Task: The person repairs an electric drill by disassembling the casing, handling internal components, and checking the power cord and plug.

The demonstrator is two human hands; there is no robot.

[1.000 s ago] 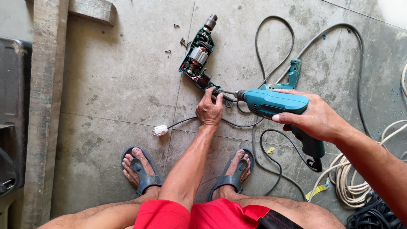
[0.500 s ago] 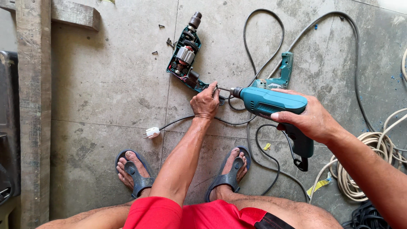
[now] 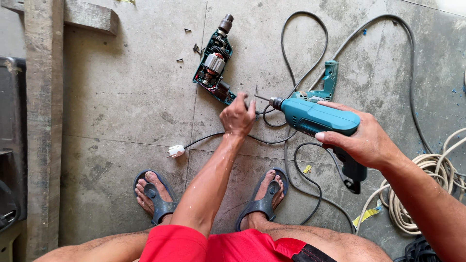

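The right hand (image 3: 366, 140) grips the teal drill (image 3: 315, 117) above the floor (image 3: 121, 111), bit pointing left. The left hand (image 3: 238, 116), fingers curled, pinches something small at the bit tip; what it is cannot be told. Just beyond lies an opened drill (image 3: 213, 68), with its cover (image 3: 326, 82) to the right. Cords (image 3: 301, 160) loop around; a white plug (image 3: 175, 151) lies left. A plank (image 3: 43, 121) bounds the bare floor at left.

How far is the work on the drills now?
Done: the opened teal drill lies on the concrete floor, motor bare, loose screws beside it. In hand: right hand holds a teal power drill; left hand by its tip. Left: reclosing the casing.
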